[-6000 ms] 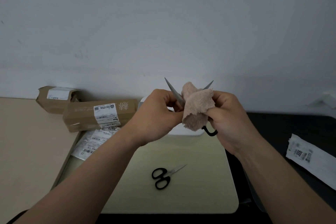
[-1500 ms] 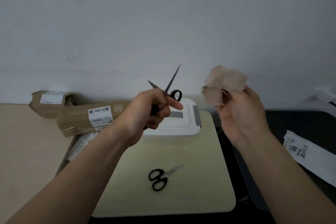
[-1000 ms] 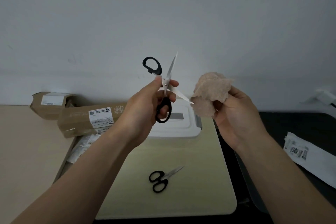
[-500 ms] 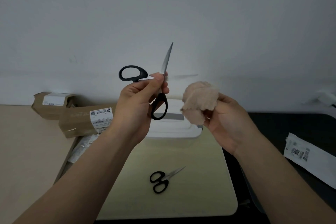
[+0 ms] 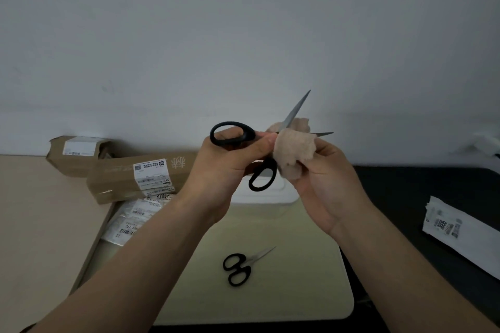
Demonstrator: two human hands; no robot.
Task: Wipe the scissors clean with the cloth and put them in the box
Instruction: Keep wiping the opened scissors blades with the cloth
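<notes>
Held the scissors (image 5: 230, 124) up before the wall in the left hand (image 5: 224, 162), fingers and thumb curled round the upper black loop, with the lower loop hanging free beneath the knuckles. Had the blades spread apart, one pointing up and to the right, the other nearly level to the right. Pinched the cloth (image 5: 295, 151) in the right hand (image 5: 324, 184), thumb and fingers curled on it, and pressed it round the blades close to the pivot, with only the outer lengths showing past it. Could not tell how far the cloth wrapped the lower blade.

Found a second pair (image 5: 243, 264) lying flat and shut on the pale board (image 5: 297, 292) below, tips toward the upper right, well apart from both hands. Saw the white box (image 5: 270, 197) at the board's far edge, mostly hidden behind the hands, under the raised scissors.

Noted two brown cartons (image 5: 130, 178) at left by the wall, labelled bags (image 5: 130, 220) just in front of them, and a white packet (image 5: 460, 230) on the dark table (image 5: 405, 192) at right.
</notes>
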